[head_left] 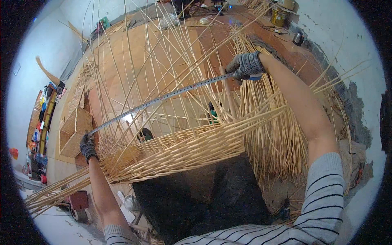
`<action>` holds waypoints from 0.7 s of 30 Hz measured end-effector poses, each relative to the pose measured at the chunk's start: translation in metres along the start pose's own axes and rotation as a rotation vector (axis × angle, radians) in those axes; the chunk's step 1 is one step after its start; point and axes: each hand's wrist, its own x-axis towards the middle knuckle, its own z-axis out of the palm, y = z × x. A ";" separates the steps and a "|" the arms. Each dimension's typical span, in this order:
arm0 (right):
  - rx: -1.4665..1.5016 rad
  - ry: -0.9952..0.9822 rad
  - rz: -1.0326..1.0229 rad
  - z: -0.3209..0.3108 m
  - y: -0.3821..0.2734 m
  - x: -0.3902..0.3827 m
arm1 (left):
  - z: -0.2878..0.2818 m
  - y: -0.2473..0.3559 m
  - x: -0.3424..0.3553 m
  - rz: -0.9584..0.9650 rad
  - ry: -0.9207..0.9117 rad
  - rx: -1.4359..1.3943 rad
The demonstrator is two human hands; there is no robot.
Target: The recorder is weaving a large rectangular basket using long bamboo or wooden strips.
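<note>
A metal measuring tape (163,98) spans the half-woven wicker basket (179,153), pulled taut above its rim. The gloved left hand (87,147) pinches the tape's end at the basket's left edge; the gloved right hand (245,65) is closed round the tape case, beyond the basket's far right side. Judging by this, keeping the band straight and clear of the upright stakes (163,53) gives a true reading. Stakes are pale, smooth, springy canes; the woven wall is ribbed and tight
</note>
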 end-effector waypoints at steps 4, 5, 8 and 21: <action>-0.131 0.048 -0.006 -0.001 -0.009 0.002 | -0.021 -0.019 0.015 0.009 0.063 0.138; -0.169 0.073 -0.033 0.000 -0.012 0.003 | -0.032 -0.031 0.022 0.034 0.098 0.206; 0.071 0.081 0.012 -0.001 -0.010 -0.040 | -0.011 0.048 -0.026 0.337 0.053 0.444; 0.231 0.082 0.350 0.307 0.113 -0.188 | -0.013 0.270 -0.327 1.047 -0.486 -0.420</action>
